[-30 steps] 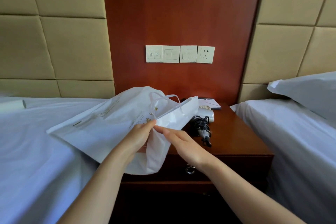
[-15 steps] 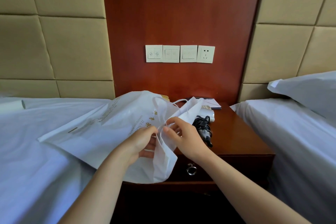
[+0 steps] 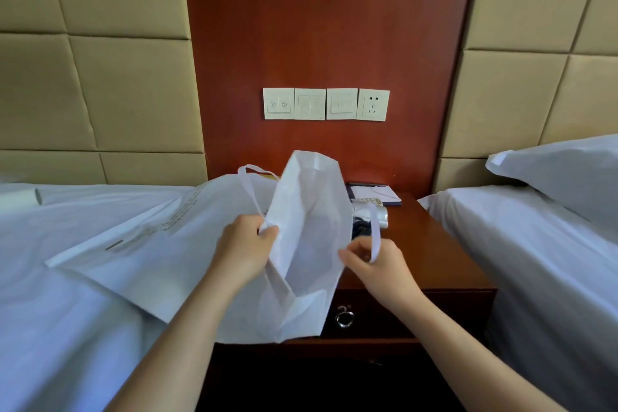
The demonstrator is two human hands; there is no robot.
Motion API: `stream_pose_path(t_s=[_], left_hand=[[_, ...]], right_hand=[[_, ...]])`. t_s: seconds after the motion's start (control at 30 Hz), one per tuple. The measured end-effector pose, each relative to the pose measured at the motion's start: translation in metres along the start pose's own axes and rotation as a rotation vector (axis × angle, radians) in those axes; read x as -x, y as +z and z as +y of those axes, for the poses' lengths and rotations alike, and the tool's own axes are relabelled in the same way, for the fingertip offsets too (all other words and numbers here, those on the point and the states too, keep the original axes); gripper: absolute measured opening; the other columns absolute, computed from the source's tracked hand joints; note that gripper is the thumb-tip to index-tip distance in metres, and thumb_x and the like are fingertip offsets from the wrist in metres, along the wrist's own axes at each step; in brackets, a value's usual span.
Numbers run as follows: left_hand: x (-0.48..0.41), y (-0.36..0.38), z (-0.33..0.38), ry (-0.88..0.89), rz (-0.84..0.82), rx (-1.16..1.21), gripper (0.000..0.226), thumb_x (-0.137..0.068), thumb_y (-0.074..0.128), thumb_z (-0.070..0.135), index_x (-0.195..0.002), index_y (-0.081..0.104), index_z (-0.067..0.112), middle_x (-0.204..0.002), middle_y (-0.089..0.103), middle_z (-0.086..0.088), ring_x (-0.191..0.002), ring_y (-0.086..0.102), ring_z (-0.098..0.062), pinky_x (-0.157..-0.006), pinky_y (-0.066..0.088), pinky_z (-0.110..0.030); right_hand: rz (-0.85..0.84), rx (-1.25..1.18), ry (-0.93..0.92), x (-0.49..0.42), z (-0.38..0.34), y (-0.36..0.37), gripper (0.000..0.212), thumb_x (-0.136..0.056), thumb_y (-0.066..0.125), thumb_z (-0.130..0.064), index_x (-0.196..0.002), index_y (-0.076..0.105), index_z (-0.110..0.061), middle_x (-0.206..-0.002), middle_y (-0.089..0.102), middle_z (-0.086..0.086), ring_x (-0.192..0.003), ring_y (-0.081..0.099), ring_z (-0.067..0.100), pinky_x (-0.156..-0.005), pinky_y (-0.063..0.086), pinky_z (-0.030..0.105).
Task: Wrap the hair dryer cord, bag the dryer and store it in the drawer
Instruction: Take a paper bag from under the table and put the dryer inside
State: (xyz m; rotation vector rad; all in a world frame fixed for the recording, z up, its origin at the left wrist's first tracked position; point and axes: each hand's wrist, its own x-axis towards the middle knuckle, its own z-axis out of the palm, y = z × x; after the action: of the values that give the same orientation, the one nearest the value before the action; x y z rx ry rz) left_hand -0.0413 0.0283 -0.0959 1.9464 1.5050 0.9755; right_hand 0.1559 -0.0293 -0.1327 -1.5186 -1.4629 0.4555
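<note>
A white fabric bag (image 3: pixel 307 237) hangs open between my hands, above the front of the wooden nightstand (image 3: pixel 431 254). My left hand (image 3: pixel 245 249) grips the left edge of the bag's mouth by its strap. My right hand (image 3: pixel 378 259) pinches the right edge, with the other strap looped up over its fingers. The hair dryer (image 3: pixel 364 221), pale with a dark coiled cord, lies on the nightstand behind the bag and is mostly hidden by it. The drawer (image 3: pixel 394 314) under the top is closed and has a metal ring pull (image 3: pixel 344 317).
A bed with white sheets (image 3: pixel 67 278) lies to the left, with the bag's body spread over it. Another bed (image 3: pixel 541 244) with a pillow (image 3: pixel 565 177) is on the right. A notepad (image 3: pixel 374 192) sits at the nightstand's back. Switches and a socket (image 3: pixel 326 104) are on the wall.
My hands have drawn apart and pulled the bag's mouth open wide. The bag's far edge has risen upright, covering most of the dryer.
</note>
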Motion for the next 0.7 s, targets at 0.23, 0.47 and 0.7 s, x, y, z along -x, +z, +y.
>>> stream_pose_path(t_s=[0.23, 0.47, 0.7], left_hand=[[0.002, -0.014, 0.026, 0.103, 0.119, -0.328, 0.030, -0.094, 0.045, 0.022, -0.069, 0.043, 0.005, -0.097, 0.060, -0.026, -0.092, 0.058, -0.043, -0.069, 0.047, -0.041], [-0.005, -0.049, 0.077, 0.216, 0.186, -0.527, 0.027, -0.092, 0.043, 0.013, -0.065, 0.042, 0.011, -0.076, 0.043, -0.008, -0.076, 0.045, -0.031, -0.062, 0.033, -0.034], [-0.006, -0.104, 0.109, 0.338, 0.319, -0.499, 0.032, -0.085, 0.046, 0.009, -0.054, 0.041, 0.011, -0.059, 0.040, -0.008, -0.070, 0.047, -0.038, -0.057, 0.034, -0.034]], right_hand=[[-0.171, 0.070, 0.210, 0.001, 0.008, -0.023, 0.022, -0.087, 0.061, -0.034, -0.077, 0.064, -0.015, -0.073, 0.069, 0.002, -0.064, 0.066, 0.011, -0.057, 0.050, 0.019], [0.119, 0.659, -0.170, -0.007, -0.014, -0.018, 0.074, -0.088, 0.057, -0.040, -0.147, 0.016, -0.021, -0.156, 0.019, 0.002, -0.144, 0.015, 0.024, -0.116, 0.018, 0.036], [-0.409, 0.621, -0.419, -0.034, -0.043, 0.016, 0.044, -0.100, 0.032, -0.037, -0.143, 0.035, -0.027, -0.154, 0.030, -0.001, -0.143, 0.023, 0.016, -0.115, 0.018, 0.034]])
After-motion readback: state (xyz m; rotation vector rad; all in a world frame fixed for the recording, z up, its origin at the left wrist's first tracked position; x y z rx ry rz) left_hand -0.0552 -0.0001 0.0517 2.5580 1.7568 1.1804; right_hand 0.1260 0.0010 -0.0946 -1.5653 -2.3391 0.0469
